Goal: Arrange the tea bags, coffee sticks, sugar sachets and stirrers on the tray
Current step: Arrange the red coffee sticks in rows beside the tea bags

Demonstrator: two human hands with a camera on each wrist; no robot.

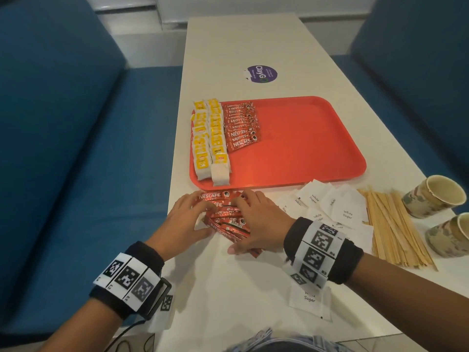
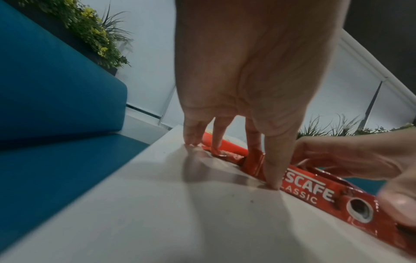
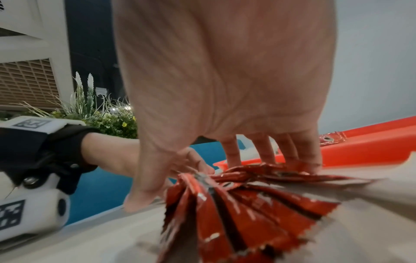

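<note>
**Second batch of coffee sticks being gathered; sugar and stirrers untouched**

Head view: The red tray [image 1: 304, 153] sits mid-table, and only its left end is filled. Two columns of yellow tea bags [image 1: 209, 138] run along the tray's left edge. Just beside them a fanned row of Nescafé coffee sticks [image 1: 242, 127] lies with long axes pointing across the tray, toward its right edge. The rest of the tray is bare. By my reading the task is under half done. Off the tray, the loose pile of coffee sticks [image 1: 227, 214] lies just before the tray's near-left corner, its sticks roughly parallel to the tray's near edge, though the nearer ones splay. The left hand [image 1: 182, 219] and right hand [image 1: 256, 222] bracket this pile with curled fingers resting on it, squaring it up. White sugar sachets [image 1: 330, 207] lie scattered before the tray's near-right edge, and one sits by the table's near edge. The wooden stirrers [image 1: 390, 224] lie bundled by the table's right edge, pointing away from the person, next to two paper cups [image 1: 431, 196].

Left wrist view: The left hand's fingertips [image 2: 271, 183] stand on the table [image 2: 157, 204] against the pile's end, pressing rather than pinching. The nearest stick runs rightward along the table's edge.

Right wrist view: The right hand's fingers [image 3: 231, 154] press down on the far sticks while the thumb hooks the near side. The stick ends fan out toward the camera.
</note>
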